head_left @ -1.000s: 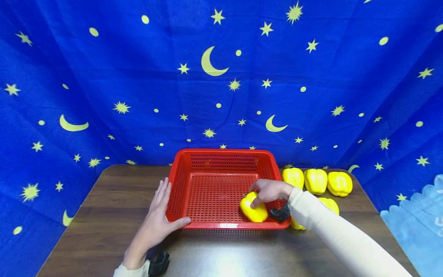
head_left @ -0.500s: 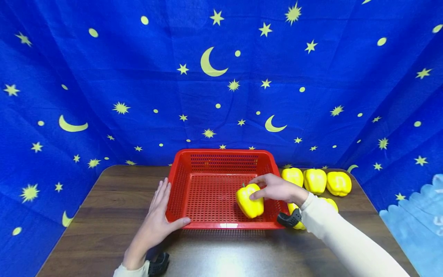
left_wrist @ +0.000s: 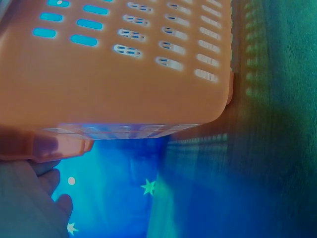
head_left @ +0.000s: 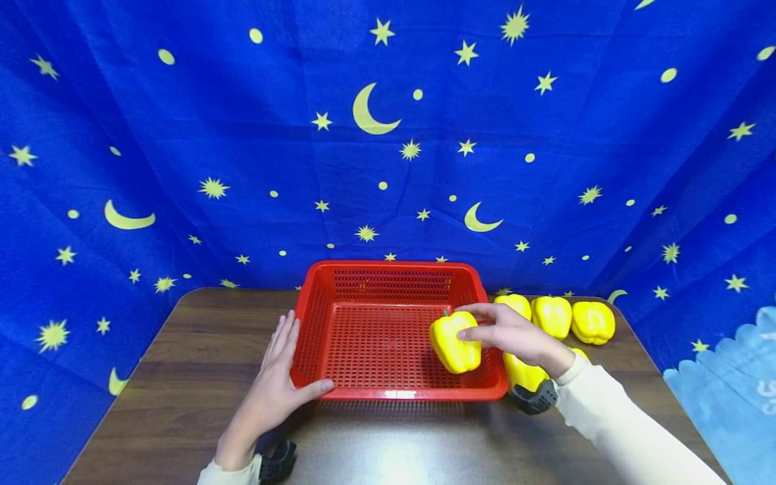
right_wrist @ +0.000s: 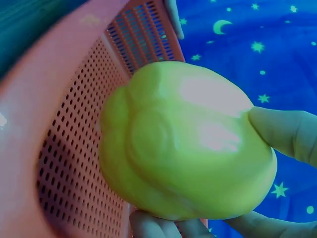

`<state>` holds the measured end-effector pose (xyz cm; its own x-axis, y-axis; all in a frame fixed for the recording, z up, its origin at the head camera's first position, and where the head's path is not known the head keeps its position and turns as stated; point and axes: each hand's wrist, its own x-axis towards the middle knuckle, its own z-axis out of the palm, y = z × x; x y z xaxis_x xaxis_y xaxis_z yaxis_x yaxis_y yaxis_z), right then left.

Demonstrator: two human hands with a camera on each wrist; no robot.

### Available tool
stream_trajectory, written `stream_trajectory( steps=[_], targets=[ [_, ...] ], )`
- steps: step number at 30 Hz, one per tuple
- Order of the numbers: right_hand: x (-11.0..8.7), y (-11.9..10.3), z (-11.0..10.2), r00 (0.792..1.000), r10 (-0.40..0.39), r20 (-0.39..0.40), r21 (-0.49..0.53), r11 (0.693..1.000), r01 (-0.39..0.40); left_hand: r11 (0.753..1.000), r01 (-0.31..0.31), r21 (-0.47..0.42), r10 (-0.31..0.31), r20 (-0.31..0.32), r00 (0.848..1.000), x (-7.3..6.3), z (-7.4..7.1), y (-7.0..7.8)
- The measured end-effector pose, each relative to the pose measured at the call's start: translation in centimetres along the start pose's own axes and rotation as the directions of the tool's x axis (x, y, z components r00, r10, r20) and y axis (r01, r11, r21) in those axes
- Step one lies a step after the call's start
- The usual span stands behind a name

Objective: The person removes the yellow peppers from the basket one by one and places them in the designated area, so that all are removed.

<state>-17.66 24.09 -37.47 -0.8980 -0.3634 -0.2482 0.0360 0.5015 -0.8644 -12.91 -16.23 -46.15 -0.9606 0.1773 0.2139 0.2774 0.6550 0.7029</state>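
Note:
A yellow bell pepper [head_left: 451, 345] is gripped between thumb and fingers of my right hand [head_left: 509, 333], held over the right part of the red basket [head_left: 400, 396]. In the right wrist view the same bell pepper [right_wrist: 188, 144] fills the middle, with the thumb on one side and fingertips below. My left hand [head_left: 275, 384] lies along the basket's left side, fingers straight and thumb on the front rim. The left wrist view shows the basket's slotted wall [left_wrist: 124, 94] and part of that hand [left_wrist: 29, 198]. Inside the basket only its perforated floor shows.
Several more yellow bell peppers [head_left: 552, 316] sit on the wooden table [head_left: 182, 377] to the right of the basket, partly hidden by the right arm. A blue cloth [head_left: 388, 168] with stars and moons hangs right behind the table. Black wrist straps [head_left: 533, 397] show below both hands.
My right hand has lifted the bell pepper from the basket's front right area and shifted it slightly right. The left hand and the basket have stayed in place.

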Motion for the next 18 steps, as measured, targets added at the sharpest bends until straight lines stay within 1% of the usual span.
stream_trajectory(
  steps=[5, 11, 15, 18],
  targets=[
    [-1.4, 0.3, -0.6, 1.000, 0.000, -0.029, 0.026, 1.000, 0.000, 1.000, 0.001, 0.001, -0.001, 0.003, 1.000, 0.0, 0.1, -0.1],
    [-3.2, 0.4, -1.7, 0.995, 0.007, -0.100, -0.003, 1.000, -0.007, 1.000, 0.004, 0.003, -0.004, 0.006, 1.000, 0.1, -0.1, -0.1],
    [-4.1, 0.6, -2.4, 0.993, 0.004, -0.117, 0.007, 1.000, -0.003, 1.000, 0.004, 0.001, -0.004, 0.007, 1.000, 0.1, -0.1, -0.2],
    [-4.6, 0.8, -2.7, 0.991, 0.016, -0.133, 0.022, 1.000, -0.013, 1.000, 0.004, 0.001, -0.004, 0.007, 1.000, 0.1, -0.1, -0.2]
  ],
)
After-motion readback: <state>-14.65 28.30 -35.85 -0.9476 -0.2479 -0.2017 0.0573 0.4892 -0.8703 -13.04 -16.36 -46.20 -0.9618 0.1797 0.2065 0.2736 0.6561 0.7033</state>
